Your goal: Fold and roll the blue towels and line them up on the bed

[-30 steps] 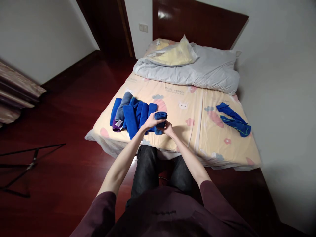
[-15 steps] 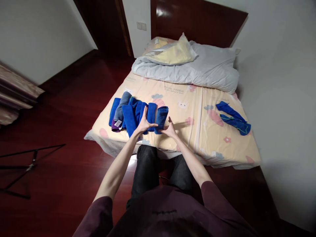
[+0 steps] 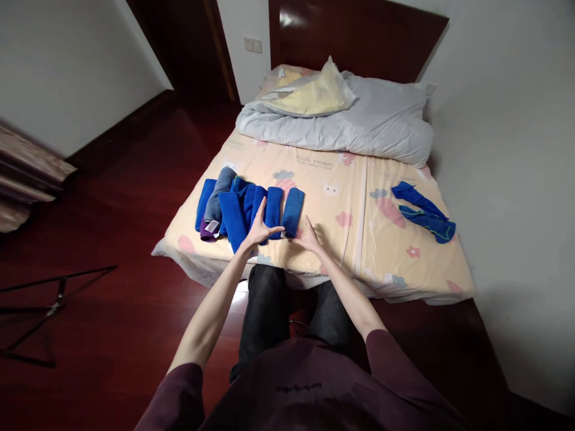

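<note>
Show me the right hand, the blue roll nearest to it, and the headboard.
Right hand (image 3: 311, 240): head view, back of hand.
Blue roll (image 3: 293, 212): head view, its middle.
Headboard (image 3: 357, 37): head view, front face.

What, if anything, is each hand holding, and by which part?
Nothing appears held: the left hand and right hand are open at the near end of a rolled blue towel on the bed; whether they touch it is unclear.
</note>
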